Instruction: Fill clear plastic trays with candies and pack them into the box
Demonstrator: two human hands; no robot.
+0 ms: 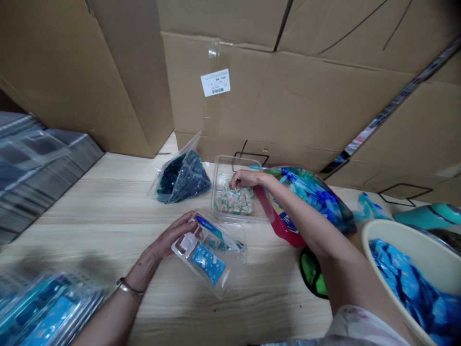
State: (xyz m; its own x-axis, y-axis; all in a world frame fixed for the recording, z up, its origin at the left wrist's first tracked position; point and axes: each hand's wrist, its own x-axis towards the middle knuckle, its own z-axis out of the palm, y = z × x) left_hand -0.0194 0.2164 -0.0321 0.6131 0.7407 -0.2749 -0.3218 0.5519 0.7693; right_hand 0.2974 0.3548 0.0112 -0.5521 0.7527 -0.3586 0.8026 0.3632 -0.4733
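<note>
My left hand (177, 234) grips the left edge of a clear plastic blister tray (226, 278), tilted above the table. In the tray lie a blue and white pen-like item (216, 231) and a blue patterned piece (209, 263); some teal bits show at its far end. My right hand (247, 179) reaches into a clear plastic box (215, 192), its fingers bent together over a heap of small orange, white and green pieces (235, 199). Whatever is between those fingertips is hidden.
A clear bag of dark teal items (185, 178) stands left of the box. To the right are a red-rimmed tray (288, 235) of blue items, a green pouch (315, 274) and a cream tub (374, 250) of blue packets. Filled blister trays (46, 307) lie near left; cardboard (252, 105) walls the back.
</note>
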